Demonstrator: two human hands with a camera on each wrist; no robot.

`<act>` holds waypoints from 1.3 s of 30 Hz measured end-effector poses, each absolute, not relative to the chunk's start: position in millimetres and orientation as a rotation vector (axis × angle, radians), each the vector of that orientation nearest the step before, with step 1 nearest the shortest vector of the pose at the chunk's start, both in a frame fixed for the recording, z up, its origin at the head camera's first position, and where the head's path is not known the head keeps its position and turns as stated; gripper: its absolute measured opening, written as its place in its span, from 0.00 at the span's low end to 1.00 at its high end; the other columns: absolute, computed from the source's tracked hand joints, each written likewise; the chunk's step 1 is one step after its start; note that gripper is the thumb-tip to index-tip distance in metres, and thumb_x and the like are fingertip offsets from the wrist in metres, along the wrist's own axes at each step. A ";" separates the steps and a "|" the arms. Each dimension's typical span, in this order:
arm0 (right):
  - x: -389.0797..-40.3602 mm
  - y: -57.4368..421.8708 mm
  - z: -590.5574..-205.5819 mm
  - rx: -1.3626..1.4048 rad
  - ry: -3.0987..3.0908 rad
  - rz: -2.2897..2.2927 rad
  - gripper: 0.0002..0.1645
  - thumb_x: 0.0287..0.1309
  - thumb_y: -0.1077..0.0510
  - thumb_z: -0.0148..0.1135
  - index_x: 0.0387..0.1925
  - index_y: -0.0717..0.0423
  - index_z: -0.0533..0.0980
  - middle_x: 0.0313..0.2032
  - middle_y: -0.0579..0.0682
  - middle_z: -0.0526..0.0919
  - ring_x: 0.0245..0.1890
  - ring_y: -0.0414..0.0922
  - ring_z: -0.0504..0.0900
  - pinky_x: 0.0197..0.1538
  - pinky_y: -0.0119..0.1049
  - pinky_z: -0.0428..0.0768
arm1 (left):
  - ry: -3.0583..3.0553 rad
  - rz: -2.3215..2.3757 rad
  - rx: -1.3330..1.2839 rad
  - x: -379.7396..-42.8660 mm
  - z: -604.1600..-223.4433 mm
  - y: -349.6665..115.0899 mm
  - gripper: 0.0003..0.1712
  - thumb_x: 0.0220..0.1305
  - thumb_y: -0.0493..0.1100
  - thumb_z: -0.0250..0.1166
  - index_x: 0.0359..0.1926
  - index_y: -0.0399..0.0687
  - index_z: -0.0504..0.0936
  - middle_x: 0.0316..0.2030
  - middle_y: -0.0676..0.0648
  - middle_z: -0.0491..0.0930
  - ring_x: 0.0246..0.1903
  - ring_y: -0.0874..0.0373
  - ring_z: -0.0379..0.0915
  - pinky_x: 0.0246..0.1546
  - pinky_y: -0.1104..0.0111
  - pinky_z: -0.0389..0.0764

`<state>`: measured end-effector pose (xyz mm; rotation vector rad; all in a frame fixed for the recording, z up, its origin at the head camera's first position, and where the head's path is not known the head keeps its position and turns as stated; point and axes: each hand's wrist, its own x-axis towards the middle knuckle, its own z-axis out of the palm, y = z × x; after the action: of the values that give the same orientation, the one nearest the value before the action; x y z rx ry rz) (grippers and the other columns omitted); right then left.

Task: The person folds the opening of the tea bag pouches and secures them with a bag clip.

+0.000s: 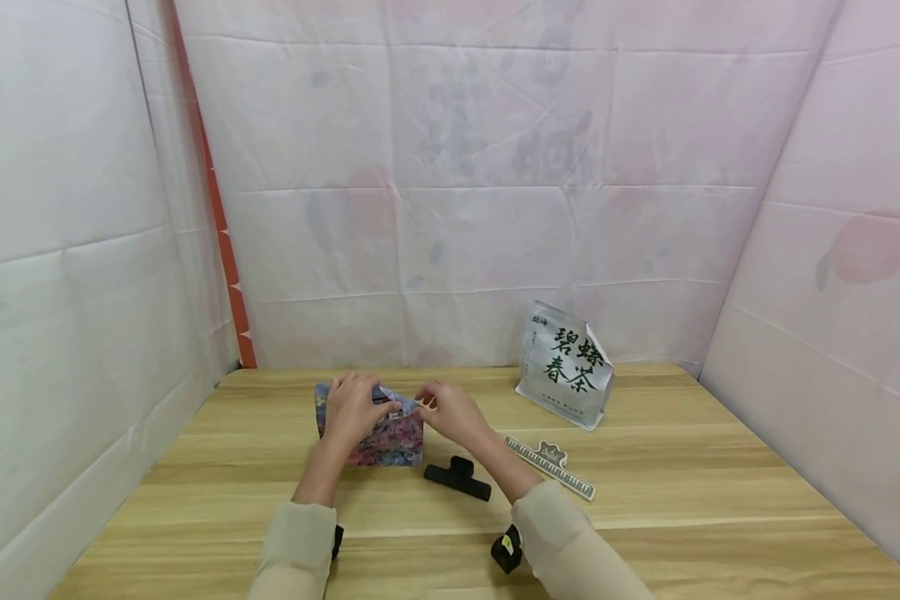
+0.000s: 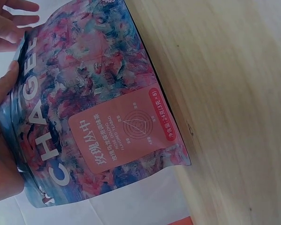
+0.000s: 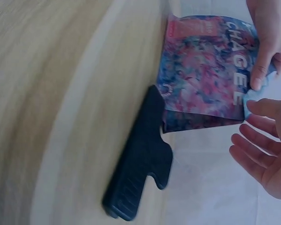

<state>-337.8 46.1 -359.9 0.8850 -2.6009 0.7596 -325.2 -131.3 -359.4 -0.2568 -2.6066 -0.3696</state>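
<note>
A colourful pink-and-blue CHAGEE tea pouch (image 1: 386, 440) stands on the table, its printed front and pink label facing the camera in the left wrist view (image 2: 79, 103). My left hand (image 1: 352, 408) grips its top edge, thumb in front and fingers behind. At the pouch's other top corner, my right hand (image 1: 453, 410) pinches the light blue folded edge between thumb and forefinger. Its other fingers are spread apart in the right wrist view (image 3: 271, 150). A black wide clip (image 1: 457, 477) lies on the table just in front of the pouch's right side.
A silver tea pouch (image 1: 566, 371) with dark green characters stands at the back right. In front of it lies a white clip with a piano-key pattern (image 1: 551, 467), by the right forearm. White sheeting (image 1: 480, 208) encloses the wooden table (image 1: 682, 500) at the back and sides.
</note>
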 end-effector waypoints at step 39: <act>-323.3 84.4 -368.5 0.901 -3.231 0.321 0.09 0.50 0.62 0.67 0.29 0.57 0.72 0.26 0.45 0.73 0.27 0.43 0.72 0.34 0.37 0.72 | -2.624 -0.390 -0.245 -324.9 -360.9 -132.2 0.28 0.46 0.59 0.70 0.43 0.45 0.81 0.42 0.46 0.80 0.45 0.48 0.70 0.50 0.55 0.64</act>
<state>-323.3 84.4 -368.5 0.9011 -3.2308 0.3207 -324.9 -132.2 -360.9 -0.2454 -2.6237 -0.3898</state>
